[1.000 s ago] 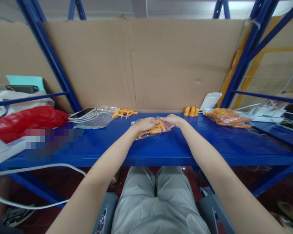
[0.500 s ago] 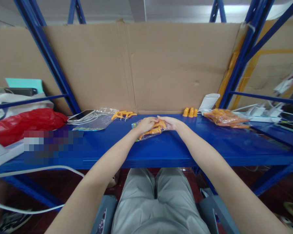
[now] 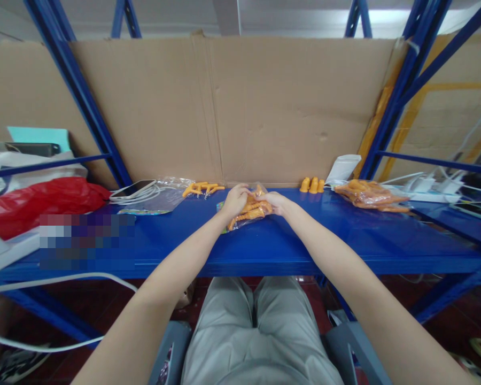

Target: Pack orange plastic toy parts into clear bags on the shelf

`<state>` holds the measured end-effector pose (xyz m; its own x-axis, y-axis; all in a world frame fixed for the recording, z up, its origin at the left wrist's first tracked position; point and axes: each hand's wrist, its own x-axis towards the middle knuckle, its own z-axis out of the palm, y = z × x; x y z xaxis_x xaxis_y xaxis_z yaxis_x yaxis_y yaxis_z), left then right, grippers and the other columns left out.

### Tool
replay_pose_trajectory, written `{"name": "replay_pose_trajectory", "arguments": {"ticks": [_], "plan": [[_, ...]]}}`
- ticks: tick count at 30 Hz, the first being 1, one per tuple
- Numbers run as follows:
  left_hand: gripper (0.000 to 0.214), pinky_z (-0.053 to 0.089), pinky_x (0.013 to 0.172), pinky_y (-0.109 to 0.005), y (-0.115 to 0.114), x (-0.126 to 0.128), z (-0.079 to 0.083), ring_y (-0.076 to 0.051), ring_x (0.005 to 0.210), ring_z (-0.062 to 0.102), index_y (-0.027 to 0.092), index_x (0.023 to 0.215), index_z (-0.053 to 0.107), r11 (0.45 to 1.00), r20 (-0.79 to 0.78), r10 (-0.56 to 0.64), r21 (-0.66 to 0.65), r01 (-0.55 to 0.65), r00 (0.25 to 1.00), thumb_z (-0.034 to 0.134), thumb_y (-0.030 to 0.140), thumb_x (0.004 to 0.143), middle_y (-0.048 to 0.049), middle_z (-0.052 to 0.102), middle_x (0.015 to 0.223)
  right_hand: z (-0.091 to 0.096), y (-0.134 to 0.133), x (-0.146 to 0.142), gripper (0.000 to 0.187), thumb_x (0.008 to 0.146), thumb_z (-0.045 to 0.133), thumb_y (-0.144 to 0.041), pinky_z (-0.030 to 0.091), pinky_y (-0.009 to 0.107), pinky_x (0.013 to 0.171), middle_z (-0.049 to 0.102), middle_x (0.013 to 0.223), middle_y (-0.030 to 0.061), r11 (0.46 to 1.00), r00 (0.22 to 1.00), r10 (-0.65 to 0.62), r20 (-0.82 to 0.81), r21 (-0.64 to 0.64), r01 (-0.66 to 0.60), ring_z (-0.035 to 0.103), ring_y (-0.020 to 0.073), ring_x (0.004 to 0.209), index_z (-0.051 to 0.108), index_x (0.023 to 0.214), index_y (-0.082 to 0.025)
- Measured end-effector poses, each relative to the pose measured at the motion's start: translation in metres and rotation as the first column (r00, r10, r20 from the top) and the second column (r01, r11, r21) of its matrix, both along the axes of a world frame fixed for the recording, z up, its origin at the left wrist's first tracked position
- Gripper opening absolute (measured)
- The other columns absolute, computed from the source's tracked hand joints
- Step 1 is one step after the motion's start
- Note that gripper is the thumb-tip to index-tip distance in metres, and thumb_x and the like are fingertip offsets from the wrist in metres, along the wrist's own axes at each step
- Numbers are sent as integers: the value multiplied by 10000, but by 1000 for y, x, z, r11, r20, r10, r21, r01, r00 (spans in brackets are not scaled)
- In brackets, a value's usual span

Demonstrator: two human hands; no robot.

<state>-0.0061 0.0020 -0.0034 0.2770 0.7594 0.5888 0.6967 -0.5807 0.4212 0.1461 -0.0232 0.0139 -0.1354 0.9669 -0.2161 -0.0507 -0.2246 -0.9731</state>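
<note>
A clear plastic bag (image 3: 250, 213) with orange plastic parts inside lies on the blue shelf (image 3: 260, 251) in front of me. On its left side my left hand (image 3: 237, 199) is closed, gripping the film near the top. My right hand (image 3: 276, 202) pinches the bag's right end, fingers partly hidden behind the plastic. Between the two hands a piece of the bag's film stands up. Orange handle-shaped parts with metal spirals (image 3: 202, 188) rest behind and left of my left hand. To the right, several orange caps (image 3: 313, 185) stand at the back.
Another bag of orange parts (image 3: 366, 193) lies at the right, by a white power strip (image 3: 433, 194). Left are a phone (image 3: 134, 190) with a white cable, a flat clear bag (image 3: 160, 200) and a red bag (image 3: 48, 203). Cardboard (image 3: 264, 107) walls the back.
My left hand has risen slightly and closed on the bag's film, and my right hand has shifted down its right end. The film between them is now pulled upward. A hand at far right has gone.
</note>
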Motion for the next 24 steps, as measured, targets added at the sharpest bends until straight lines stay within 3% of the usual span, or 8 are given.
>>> {"name": "replay_pose_trajectory", "arguments": {"ticks": [6, 10, 15, 20, 24], "plan": [[375, 376, 1097, -438, -4, -4, 4, -231, 1241, 523, 182, 968, 724, 986, -18, 36, 164, -33, 999, 389, 117, 815, -70, 621, 1273, 0, 6, 3, 116, 836, 536, -2, 540, 232, 532, 608, 574, 6, 984, 983, -168, -75, 38, 172, 586, 111, 477, 586, 902, -83], [373, 341, 1118, -456, -17, 2, 6, -231, 1283, 494, 182, 1135, 678, 970, -153, -85, 212, 117, 984, 413, 182, 873, -88, 585, 1347, -3, 12, 6, 158, 820, 590, -34, 536, 205, 521, 587, 578, -20, 949, 946, -295, -135, 78, 307, 571, 92, 473, 578, 965, -96], [374, 381, 1102, -444, -31, 15, 5, -206, 1257, 540, 229, 1177, 668, 916, -303, -317, 149, 373, 899, 422, 218, 896, -50, 624, 1318, -4, 14, 6, 91, 848, 585, -80, 530, 189, 533, 567, 568, -32, 915, 920, -372, -127, 119, 386, 554, 84, 472, 577, 914, -141], [356, 436, 1068, -379, -30, 18, 2, -201, 1187, 605, 191, 1077, 729, 931, -291, -325, 67, 358, 900, 430, 256, 895, -59, 688, 1209, -2, 11, 5, 115, 862, 563, -75, 539, 208, 520, 541, 532, -41, 913, 913, -398, -91, 54, 403, 541, 94, 461, 573, 952, -146], [335, 471, 1026, -347, -29, 14, 2, -194, 1136, 639, 230, 1000, 756, 939, -270, -332, -6, 343, 904, 446, 256, 876, -14, 736, 1094, -3, 10, 5, 123, 875, 555, -92, 549, 220, 533, 576, 591, -25, 910, 909, -412, -68, 19, 414, 552, 89, 466, 569, 988, -138]]}}
